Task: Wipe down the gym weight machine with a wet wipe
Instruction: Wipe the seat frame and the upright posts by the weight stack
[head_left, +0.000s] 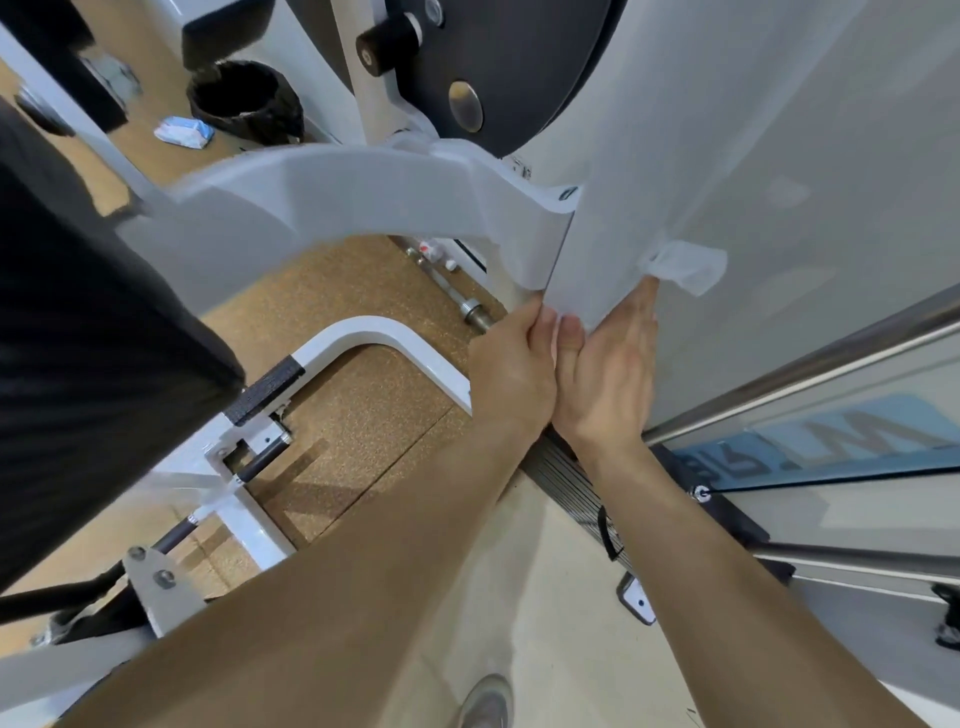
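The white weight machine (332, 197) fills the upper middle, and its pale shroud panel (675, 130) rises at the right. A white wet wipe (688, 267) lies bunched against that panel. My right hand (605, 374) lies flat on the panel with straight fingers, its fingertips pressing the wipe's lower left edge. Beside it, my left hand (511, 364) curls its fingers round the panel's lower corner edge. Both forearms reach up from the bottom of the view.
A black seat pad (78, 322) sits at the left and a dark cam disc (498, 62) at the top. On the cork floor lie a lined black bin (244, 98), a wipes pack (184, 131) and a steel bar (470, 309). A glass wall with a metal rail (810, 374) runs along the right.
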